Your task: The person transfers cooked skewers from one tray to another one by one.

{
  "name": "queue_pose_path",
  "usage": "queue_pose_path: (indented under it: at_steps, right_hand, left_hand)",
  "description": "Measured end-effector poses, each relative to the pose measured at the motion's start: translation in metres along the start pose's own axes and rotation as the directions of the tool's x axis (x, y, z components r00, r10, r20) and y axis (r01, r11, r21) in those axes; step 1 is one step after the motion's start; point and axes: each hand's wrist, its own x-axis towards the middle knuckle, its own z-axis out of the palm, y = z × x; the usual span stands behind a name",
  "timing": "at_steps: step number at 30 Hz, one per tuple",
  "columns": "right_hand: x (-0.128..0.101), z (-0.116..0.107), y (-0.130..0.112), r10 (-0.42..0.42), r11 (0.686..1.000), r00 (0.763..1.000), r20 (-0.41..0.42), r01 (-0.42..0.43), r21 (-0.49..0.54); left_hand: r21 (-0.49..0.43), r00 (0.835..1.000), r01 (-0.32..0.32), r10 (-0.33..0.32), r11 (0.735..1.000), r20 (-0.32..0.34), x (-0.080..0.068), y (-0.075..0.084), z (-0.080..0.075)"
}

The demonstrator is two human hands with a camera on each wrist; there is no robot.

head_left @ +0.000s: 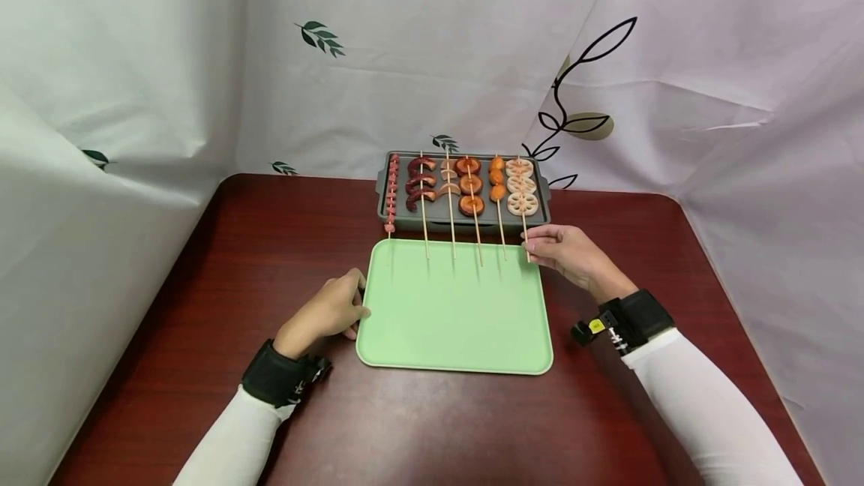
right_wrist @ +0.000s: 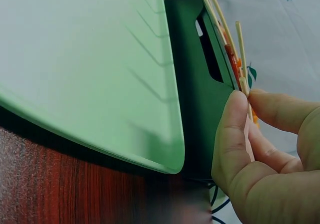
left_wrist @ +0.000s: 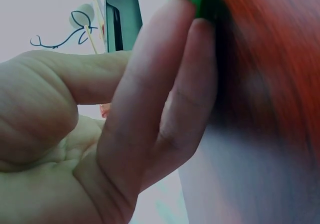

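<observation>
One skewer pinched: right hand [head_left: 563, 253] on the lotus-root skewer [head_left: 523, 205]; left hand [head_left: 331, 310] relaxed, fingertips against the green tray [head_left: 459, 343]. Best lifted level, clear of neighbouring sticks.

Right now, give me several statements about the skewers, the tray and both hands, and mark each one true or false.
1. The right hand pinches the lotus-root skewer. True.
2. The green tray holds three skewers. False: nothing lies flat on it; only stick ends reach over its far edge.
3. The left hand touches the tray's left edge. True.
4. The grill pan holds six skewers. True.
5. The left hand holds a skewer. False: it holds none.
</observation>
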Motion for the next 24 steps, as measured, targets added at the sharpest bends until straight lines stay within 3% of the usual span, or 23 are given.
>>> queue_pose_path:
  at_steps: [15, 24]
  right_hand:
    - [0.0010, -0.0024, -0.0031, -0.001, 0.999, 1.000, 0.015, 0.000, 0.046]
    - [-0.0038, -0.0063, -0.0070, -0.010, 0.999, 1.000, -0.020, 0.010, -0.043]
  left_hand:
    - [-0.043, 1.000, 0.001, -0.001, 0.999, 0.011, 0.0008, -0.0016, 0.0004]
    - [-0.042, 1.000, 0.007, -0.006, 0.999, 0.013, 0.0017, -0.0024, 0.0010]
